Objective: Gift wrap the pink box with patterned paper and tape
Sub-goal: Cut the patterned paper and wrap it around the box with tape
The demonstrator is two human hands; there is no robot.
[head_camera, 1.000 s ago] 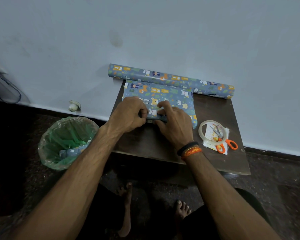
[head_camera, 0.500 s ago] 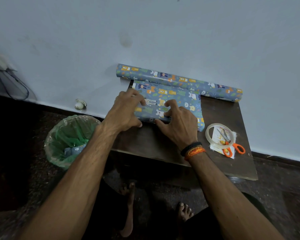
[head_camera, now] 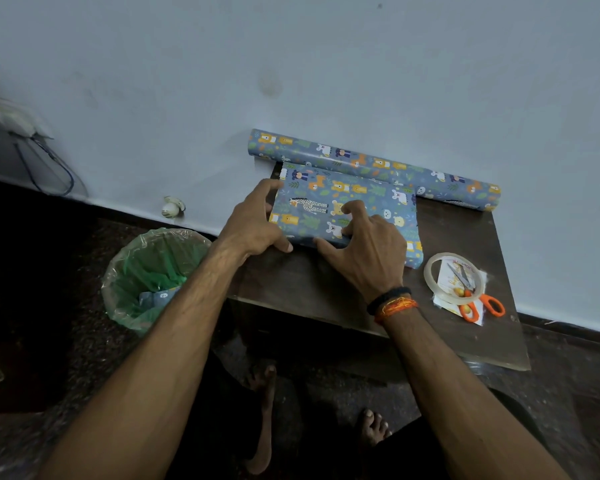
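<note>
Sitting at lower left of the frame, a bin (head_camera: 153,275) lined with a green plastic bag holds a scrap of the blue patterned paper (head_camera: 158,297). On the dark bench (head_camera: 326,296) in the centre lies the box covered in patterned paper (head_camera: 357,202); no pink shows through. The left hand (head_camera: 253,223) grips the parcel's left end, fingers curled over the far corner and thumb at the near edge. The right hand (head_camera: 368,244) presses down on top of the paper, fingers bent, thumb along the near edge. The paper roll (head_camera: 374,168) lies against the wall just behind the parcel. At right on the bench, a tape ring (head_camera: 454,278) rests on a small card beside orange-handled scissors (head_camera: 482,306). Compared with a second ago, the hands have moved apart: then they met, pinching the near edge at the middle; the left has slid to the left end and the right has moved up onto the top.
</note>
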